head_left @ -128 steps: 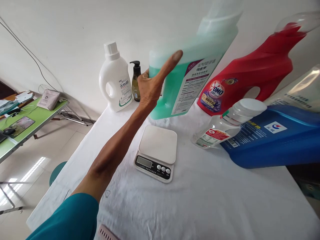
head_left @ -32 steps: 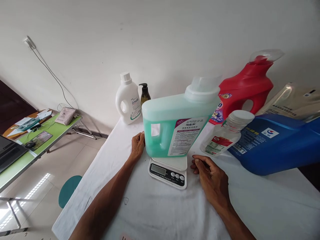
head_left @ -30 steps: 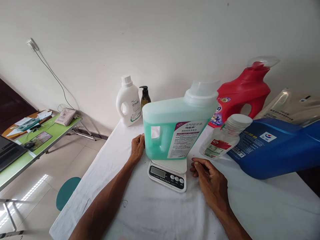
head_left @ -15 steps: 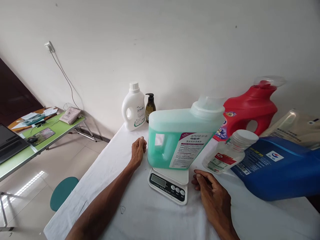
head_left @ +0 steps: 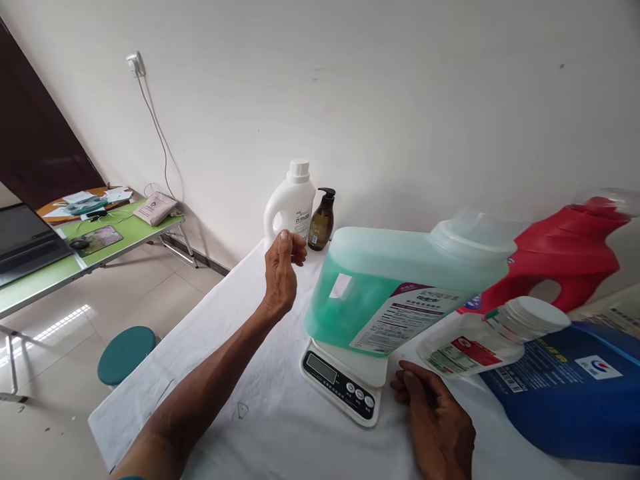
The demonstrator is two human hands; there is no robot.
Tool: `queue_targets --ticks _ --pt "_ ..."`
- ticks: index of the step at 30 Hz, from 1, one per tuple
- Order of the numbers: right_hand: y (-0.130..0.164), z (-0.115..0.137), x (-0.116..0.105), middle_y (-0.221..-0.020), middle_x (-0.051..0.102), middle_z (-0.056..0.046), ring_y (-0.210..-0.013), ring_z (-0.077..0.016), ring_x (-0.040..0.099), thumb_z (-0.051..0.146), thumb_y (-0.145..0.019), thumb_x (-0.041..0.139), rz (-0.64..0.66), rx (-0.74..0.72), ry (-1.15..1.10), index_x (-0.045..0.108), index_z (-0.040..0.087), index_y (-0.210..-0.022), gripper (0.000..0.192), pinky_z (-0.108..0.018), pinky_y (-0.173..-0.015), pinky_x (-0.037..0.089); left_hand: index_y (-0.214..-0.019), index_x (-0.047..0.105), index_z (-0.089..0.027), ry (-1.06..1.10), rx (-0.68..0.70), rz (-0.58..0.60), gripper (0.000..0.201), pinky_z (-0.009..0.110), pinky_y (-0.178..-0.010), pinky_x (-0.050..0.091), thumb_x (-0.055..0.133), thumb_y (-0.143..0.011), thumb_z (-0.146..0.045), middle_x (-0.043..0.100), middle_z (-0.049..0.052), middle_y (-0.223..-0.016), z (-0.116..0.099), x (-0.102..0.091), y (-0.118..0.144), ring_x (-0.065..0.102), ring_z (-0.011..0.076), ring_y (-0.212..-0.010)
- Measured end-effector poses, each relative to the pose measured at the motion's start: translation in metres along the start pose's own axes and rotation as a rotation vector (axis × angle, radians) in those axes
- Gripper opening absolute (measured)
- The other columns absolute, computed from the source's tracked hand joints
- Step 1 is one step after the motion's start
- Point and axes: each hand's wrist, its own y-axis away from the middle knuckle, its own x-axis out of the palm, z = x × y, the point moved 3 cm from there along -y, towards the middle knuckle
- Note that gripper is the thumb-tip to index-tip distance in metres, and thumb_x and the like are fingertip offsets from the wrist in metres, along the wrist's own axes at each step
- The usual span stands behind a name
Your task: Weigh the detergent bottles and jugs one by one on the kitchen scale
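Two bare hands beside a green jug on a scale

One green detergent jug [head_left: 400, 287] stands on the white kitchen scale [head_left: 345, 377], which sits on a table covered with a white cloth [head_left: 270, 427]. The jug has a clear cap and a white label facing the camera, and it covers most of the weighing plate; the scale's display and buttons show in front of it.

The left hand [head_left: 284, 273] is raised above the cloth, just left of the jug and not touching it. Its fingers are curled loosely inward, with the thumb and fingertips close together, and they hold nothing. The right hand [head_left: 437, 420] rests on the cloth just beside the right edge of the scale, fingers bent and relaxed, also holding nothing; whether a fingertip touches the scale cannot be told.

Behind the left hand, near the wall, stand a white bottle [head_left: 290, 203] and a small dark pump bottle [head_left: 321, 220], side by side. To the right of the jug are a red jug [head_left: 555, 257], a clear bottle with a white lid [head_left: 490, 333] lying tilted, and a blue jug [head_left: 570, 393] on its side. A green side table [head_left: 55, 267] and a teal stool [head_left: 125, 347] stand off to the left.
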Motion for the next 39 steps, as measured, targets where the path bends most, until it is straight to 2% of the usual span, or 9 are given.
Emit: queue_targets --ticks 4,10,14,17,21,25,30,35,39 --pt "-0.003 -0.005 0.001 -0.08 0.076 -0.007 -0.08 -0.0309 0.071 0.068 -0.071 0.058 -0.005 0.01 0.009 0.075 0.019 -0.108 0.063 -0.046 -0.087 0.052 -0.082 0.057 -0.021 -0.021 0.032 0.034 0.059 0.034 -0.072 0.047 0.035 -0.103 -0.071 0.058 0.005 -0.082 -0.019 0.011 0.0 0.052 0.0167 -0.076" --pt "-0.003 -0.007 0.002 -0.081 0.076 -0.007 -0.079 -0.0303 0.071 0.068 -0.07 0.059 -0.011 0.032 -0.008 0.076 0.02 -0.107 0.063 -0.045 -0.086 0.053 -0.096 0.062 -0.022 -0.119 -0.052 0.294 0.05 0.038 -0.082 0.053 0.057 -0.094 -0.072 0.066 0.007 -0.102 -0.023 0.03 0.017 0.061 0.0217 -0.093" --pt "-0.002 -0.006 0.002 -0.08 0.076 -0.007 -0.075 -0.0284 0.07 0.066 -0.071 0.058 -0.02 0.012 -0.026 0.076 0.019 -0.104 0.061 -0.043 -0.081 0.054 -0.081 0.063 -0.02 -0.056 -0.158 0.382 0.051 0.035 -0.066 0.053 0.069 -0.087 -0.07 0.061 0.003 -0.074 -0.023 0.039 0.023 0.06 0.0173 -0.07" --pt "-0.002 -0.007 0.003 -0.08 0.076 -0.008 -0.075 -0.028 0.071 0.068 -0.072 0.058 -0.005 0.009 -0.058 0.076 0.018 -0.106 0.063 -0.041 -0.079 0.055 -0.072 0.067 -0.019 -0.009 -0.214 0.406 0.046 0.033 -0.061 0.053 0.085 -0.076 -0.061 0.058 0.002 -0.062 -0.026 0.046 0.023 0.06 0.0163 -0.065" --pt "-0.003 -0.01 0.003 -0.08 0.076 -0.007 -0.071 -0.0262 0.07 0.069 -0.073 0.056 0.0 -0.025 -0.082 0.076 0.018 -0.106 0.063 -0.039 -0.075 0.055 -0.068 0.069 -0.018 0.067 -0.251 0.315 0.046 0.033 -0.06 0.056 0.092 -0.066 -0.058 0.062 0.003 -0.063 -0.024 0.056 0.022 0.064 0.0175 -0.066" --pt "-0.004 -0.012 0.004 -0.079 0.075 -0.008 -0.067 -0.0244 0.069 0.07 -0.076 0.056 0.0 -0.076 -0.131 0.075 0.017 -0.104 0.063 -0.035 -0.066 0.055 -0.069 0.068 -0.017 0.076 -0.194 0.198 0.046 0.034 -0.063 0.058 0.093 -0.065 -0.056 0.066 0.005 -0.067 -0.024 0.067 0.009 0.069 0.0207 -0.072" --pt "-0.004 -0.015 0.005 -0.079 0.074 -0.007 -0.068 -0.0233 0.068 0.067 -0.084 0.056 -0.011 -0.127 -0.158 0.075 0.018 -0.104 0.056 -0.033 -0.065 0.055 -0.084 0.069 -0.016 0.027 -0.026 0.14 0.04 0.039 -0.071 0.06 0.082 -0.083 -0.054 0.07 0.008 -0.079 -0.027 0.093 -0.032 0.072 0.0265 -0.09" --pt "-0.004 -0.019 0.007 -0.078 0.073 -0.007 -0.069 -0.0237 0.069 0.063 -0.087 0.055 0.0 -0.13 -0.157 0.074 0.019 -0.104 0.051 -0.033 -0.067 0.055 -0.082 0.066 -0.015 -0.035 0.043 0.096 0.044 0.039 -0.073 0.057 0.082 -0.083 -0.056 0.069 0.008 -0.082 0.007 0.123 -0.066 0.069 0.0246 -0.087" --pt "-0.005 -0.021 0.008 -0.079 0.074 -0.007 -0.071 -0.0242 0.07 0.063 -0.089 0.054 0.007 -0.136 -0.153 0.074 0.019 -0.105 0.051 -0.033 -0.068 0.055 -0.083 0.07 -0.015 -0.065 0.052 0.043 0.043 0.038 -0.078 0.055 0.086 -0.078 -0.055 0.07 0.007 -0.083 0.044 0.134 -0.08 0.067 0.0215 -0.082"
